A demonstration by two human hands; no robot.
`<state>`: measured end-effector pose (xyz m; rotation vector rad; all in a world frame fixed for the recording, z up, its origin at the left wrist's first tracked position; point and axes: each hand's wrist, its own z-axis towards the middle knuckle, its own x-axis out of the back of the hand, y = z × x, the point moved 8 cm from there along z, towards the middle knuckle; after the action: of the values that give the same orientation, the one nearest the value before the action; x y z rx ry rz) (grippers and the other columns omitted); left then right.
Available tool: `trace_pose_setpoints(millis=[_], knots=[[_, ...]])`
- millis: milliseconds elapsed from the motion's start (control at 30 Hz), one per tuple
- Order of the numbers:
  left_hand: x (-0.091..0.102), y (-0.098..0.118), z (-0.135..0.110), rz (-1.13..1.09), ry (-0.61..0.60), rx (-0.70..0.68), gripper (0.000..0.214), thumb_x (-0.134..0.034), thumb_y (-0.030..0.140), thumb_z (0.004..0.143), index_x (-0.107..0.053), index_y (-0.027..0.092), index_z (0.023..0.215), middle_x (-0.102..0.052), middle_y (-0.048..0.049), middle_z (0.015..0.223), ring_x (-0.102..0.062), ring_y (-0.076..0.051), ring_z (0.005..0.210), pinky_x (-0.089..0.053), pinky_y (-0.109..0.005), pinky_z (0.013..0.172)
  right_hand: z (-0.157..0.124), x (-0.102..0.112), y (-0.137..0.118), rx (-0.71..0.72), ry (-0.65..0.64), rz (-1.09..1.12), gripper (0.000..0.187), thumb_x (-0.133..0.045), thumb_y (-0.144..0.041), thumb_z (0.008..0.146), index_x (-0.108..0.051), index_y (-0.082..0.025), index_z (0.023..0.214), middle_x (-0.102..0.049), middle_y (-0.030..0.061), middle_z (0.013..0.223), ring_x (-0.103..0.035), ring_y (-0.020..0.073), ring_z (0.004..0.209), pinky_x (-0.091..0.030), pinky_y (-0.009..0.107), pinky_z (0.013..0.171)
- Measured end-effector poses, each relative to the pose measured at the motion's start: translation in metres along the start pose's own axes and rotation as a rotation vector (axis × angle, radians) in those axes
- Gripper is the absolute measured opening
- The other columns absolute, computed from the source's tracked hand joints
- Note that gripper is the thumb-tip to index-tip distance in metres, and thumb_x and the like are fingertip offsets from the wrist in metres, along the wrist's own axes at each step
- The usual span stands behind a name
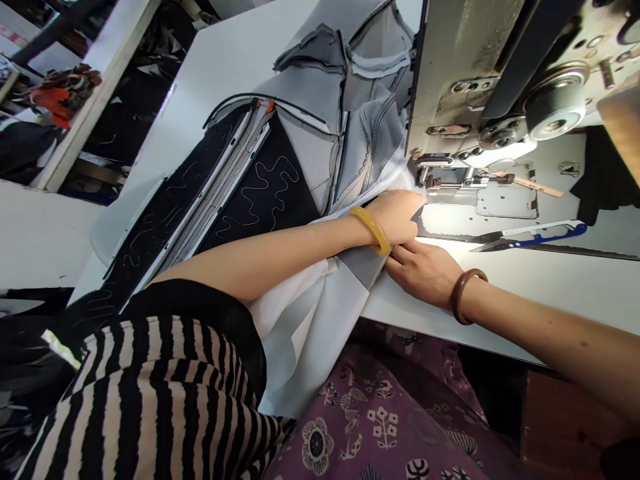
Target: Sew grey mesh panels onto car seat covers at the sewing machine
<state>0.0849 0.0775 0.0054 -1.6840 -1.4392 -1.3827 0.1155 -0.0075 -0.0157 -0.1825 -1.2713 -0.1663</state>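
My left hand [400, 215], with a yellow bangle at the wrist, lies on grey and white fabric [360, 263] right before the presser foot [435, 179] of the sewing machine [500, 80]. Its fingers are curled down onto the cloth; their tips are hidden. My right hand [423, 270], wearing a brown bangle, rests just below it at the table edge, fingers pressed together on the fabric's edge. The white cloth [305, 340] hangs down over my lap.
A stack of black quilted panels [210, 200] and grey mesh pieces [325, 100] lies on the white table [550, 280] to the left. Blue-handled thread snips [535, 235] lie right of the needle plate. Shelving stands at far left.
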Motion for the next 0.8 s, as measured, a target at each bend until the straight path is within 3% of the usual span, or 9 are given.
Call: trace_pose_setpoints(millis=[100,233,600,800], knots=[[-0.002,0.000,0.002,0.054,0.010,-0.010,0.046,-0.045,0.005,0.074,-0.061,0.009,0.117,-0.065,-0.0134,0.117,-0.061,-0.025,0.105,-0.044,-0.032,0.083,-0.001,0.013,-0.009,0.063,0.146,-0.080,0.030,-0.039,-0.006,0.090,-0.068,-0.015,0.086,-0.062,0.0091,0.076,-0.048,0.0191,0.075,-0.042,0.032,0.072],[-0.006,0.001,-0.005,0.107,-0.007,-0.027,0.047,-0.043,0.006,0.078,-0.064,0.014,0.119,-0.065,-0.0110,0.113,-0.063,-0.025,0.103,-0.045,-0.033,0.081,-0.002,0.022,-0.019,0.090,0.202,-0.072,0.030,-0.040,-0.005,0.089,-0.067,-0.017,0.084,-0.063,0.0069,0.078,-0.050,0.0191,0.076,-0.043,0.030,0.069],[-0.001,-0.003,0.008,0.143,0.060,-0.010,0.046,-0.038,0.007,0.082,-0.066,0.014,0.118,-0.063,-0.0110,0.115,-0.062,-0.023,0.100,-0.045,-0.035,0.081,-0.002,0.015,-0.011,0.066,0.182,-0.076,0.026,-0.042,-0.006,0.090,-0.066,-0.015,0.084,-0.061,0.0076,0.078,-0.053,0.0204,0.086,-0.046,0.030,0.074],[0.001,-0.001,-0.002,0.144,0.048,-0.003,0.047,-0.042,0.008,0.080,-0.062,0.011,0.122,-0.059,-0.0150,0.121,-0.062,-0.027,0.098,-0.044,-0.036,0.074,-0.001,0.018,-0.010,0.084,0.161,-0.074,0.033,-0.037,-0.005,0.092,-0.066,-0.016,0.082,-0.060,0.0046,0.072,-0.047,0.0164,0.072,-0.041,0.028,0.069]])
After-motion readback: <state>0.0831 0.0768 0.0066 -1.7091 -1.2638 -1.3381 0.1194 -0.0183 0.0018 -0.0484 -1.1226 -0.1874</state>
